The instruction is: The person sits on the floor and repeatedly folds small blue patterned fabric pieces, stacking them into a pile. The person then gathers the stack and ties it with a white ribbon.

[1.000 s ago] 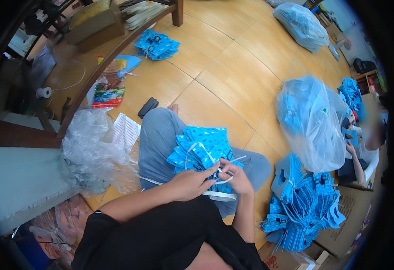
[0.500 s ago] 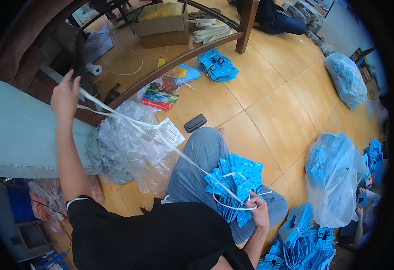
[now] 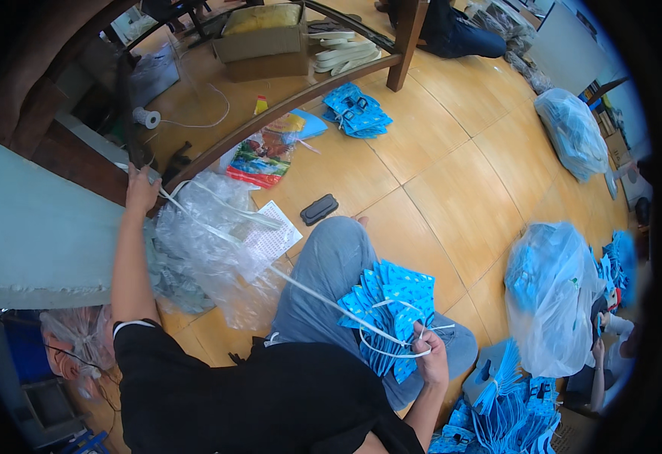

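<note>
My right hand (image 3: pixel 432 359) pinches the end of a flat white cord (image 3: pixel 323 300) beside a fanned bundle of blue patterned flat pieces (image 3: pixel 382 293). The bundle rests on my bent leg, with loops of the cord lying across it. From there the cord runs up and left to my left hand (image 3: pixel 142 189), which is closed on it by the edge of the wooden frame. Slack lengths of cord hang over a crumpled clear plastic bag (image 3: pixel 208 261) between my hands.
A printed sheet (image 3: pixel 272 231) and a dark oblong case (image 3: pixel 319 209) lie beyond my knee. More blue bundles (image 3: pixel 357 110) are on the tiled floor, with a heap (image 3: pixel 508 412) at lower right. A filled plastic bag (image 3: pixel 554 303) stands right; another person sits beyond it.
My left hand has come down and a little right, nearer the plastic bag, still with the cord. My right hand has barely moved at the blue bundle.
</note>
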A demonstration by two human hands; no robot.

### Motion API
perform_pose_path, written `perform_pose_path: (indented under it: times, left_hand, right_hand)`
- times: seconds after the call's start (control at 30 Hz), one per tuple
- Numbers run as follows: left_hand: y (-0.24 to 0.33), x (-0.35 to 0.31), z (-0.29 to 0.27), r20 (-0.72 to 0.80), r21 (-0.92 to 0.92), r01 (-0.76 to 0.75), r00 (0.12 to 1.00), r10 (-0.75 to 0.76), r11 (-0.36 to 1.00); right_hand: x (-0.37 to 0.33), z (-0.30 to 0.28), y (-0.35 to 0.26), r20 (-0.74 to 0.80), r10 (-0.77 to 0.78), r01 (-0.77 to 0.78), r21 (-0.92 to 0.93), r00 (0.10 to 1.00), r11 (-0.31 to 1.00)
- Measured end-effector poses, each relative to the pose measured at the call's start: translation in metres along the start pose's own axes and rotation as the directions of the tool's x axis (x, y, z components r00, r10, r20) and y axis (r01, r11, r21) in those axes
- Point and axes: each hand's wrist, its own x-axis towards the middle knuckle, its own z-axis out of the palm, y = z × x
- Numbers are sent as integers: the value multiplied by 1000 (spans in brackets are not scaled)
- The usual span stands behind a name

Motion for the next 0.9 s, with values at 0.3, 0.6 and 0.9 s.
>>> perform_pose_path:
  times: [0.3,0.6,0.9]
  left_hand:
    - [-16,22,55,249,54,-156,959,138,986]
    - [-25,-3,83,79,-1,-87,993,87,996]
    - [-73,52,133,93,-44,-114,989,118,993]
  right_hand:
    - [-2,8,-3,-30,-28,34,238,999,971]
    - [-20,-33,-14,-191,-159,238,533,969,812]
    - [-64,-45,-42,-248,-320,391,751,914,532]
